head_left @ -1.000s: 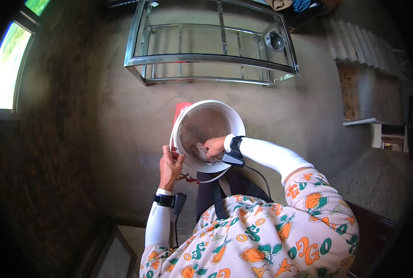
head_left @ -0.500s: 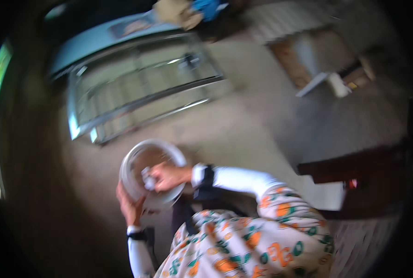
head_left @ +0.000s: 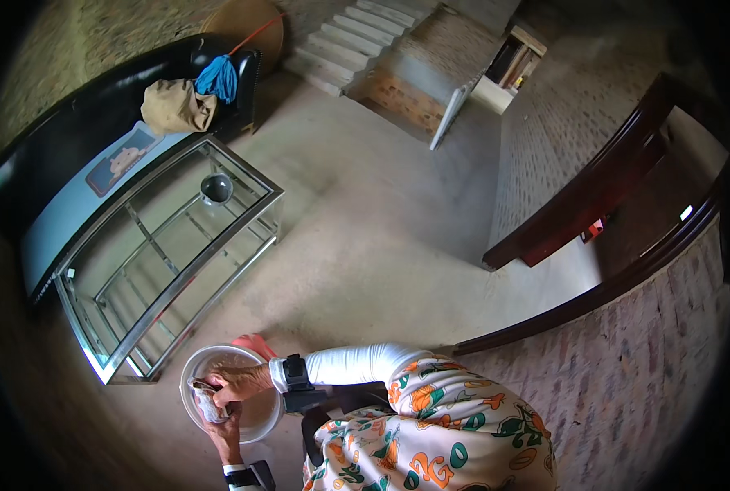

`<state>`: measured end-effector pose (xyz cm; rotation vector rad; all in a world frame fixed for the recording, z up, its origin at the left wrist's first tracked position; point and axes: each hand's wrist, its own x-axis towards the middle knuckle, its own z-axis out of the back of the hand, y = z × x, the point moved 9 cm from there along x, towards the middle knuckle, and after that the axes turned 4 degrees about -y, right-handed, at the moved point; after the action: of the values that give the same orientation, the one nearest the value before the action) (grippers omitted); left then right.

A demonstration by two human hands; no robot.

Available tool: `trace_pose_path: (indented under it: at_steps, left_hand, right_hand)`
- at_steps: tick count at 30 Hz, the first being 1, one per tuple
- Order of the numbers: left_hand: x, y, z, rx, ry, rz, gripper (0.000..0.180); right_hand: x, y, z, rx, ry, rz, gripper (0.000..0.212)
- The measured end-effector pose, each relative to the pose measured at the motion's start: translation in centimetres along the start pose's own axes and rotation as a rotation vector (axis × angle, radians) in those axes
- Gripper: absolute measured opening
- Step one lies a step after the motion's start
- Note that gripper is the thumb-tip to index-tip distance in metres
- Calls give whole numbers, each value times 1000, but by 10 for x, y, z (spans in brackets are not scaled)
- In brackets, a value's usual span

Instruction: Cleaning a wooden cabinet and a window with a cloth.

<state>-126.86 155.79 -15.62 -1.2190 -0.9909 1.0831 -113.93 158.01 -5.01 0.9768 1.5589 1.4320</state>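
Observation:
Over a round white bucket (head_left: 187, 396) with brownish water in it, both my hands hold a crumpled, pale grey-white cloth (head_left: 209, 404). My right hand (head_left: 241, 381) reaches in from the right, its fingers closed on the cloth's upper part. From below, my left hand (head_left: 227, 430) comes across the near rim and grips the cloth's lower end. The cloth bunches between the two hands near the left side of the bucket. Dark bands sit round both wrists.
A metal table frame (head_left: 177, 299) holding a dark pot (head_left: 216, 189) stands ahead left, before a black sofa (head_left: 62, 135). A red object (head_left: 255, 344) lies just behind the bucket. Dark red door frame (head_left: 561, 237) and brick wall (head_left: 610, 393) are right; steps (head_left: 349, 45) rise far off.
My left hand has gone from the bucket's outer left side to the cloth. Both hands now hold it. The view has turned, and the bucket appears lower and farther left.

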Motion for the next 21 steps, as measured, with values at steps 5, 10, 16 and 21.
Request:
trace_pose_path:
  at_steps: [5,10,16,21]
  left_hand:
    - [0,34,11,-46,-52,191,57]
    - [-8,54,35,-79,-158,256,47]
    - [0,32,40,153,-204,116,51]
    - [-10,31,47,21,-220,234,53]
  right_hand:
    - [-9,-25,20,92,-17,-177,41]
    - [-1,-96,29,-407,31,-258,39]
    - [4,-218,19,-433,-125,-238,74]
    - [-4,-167,-34,-422,138,-180,122]
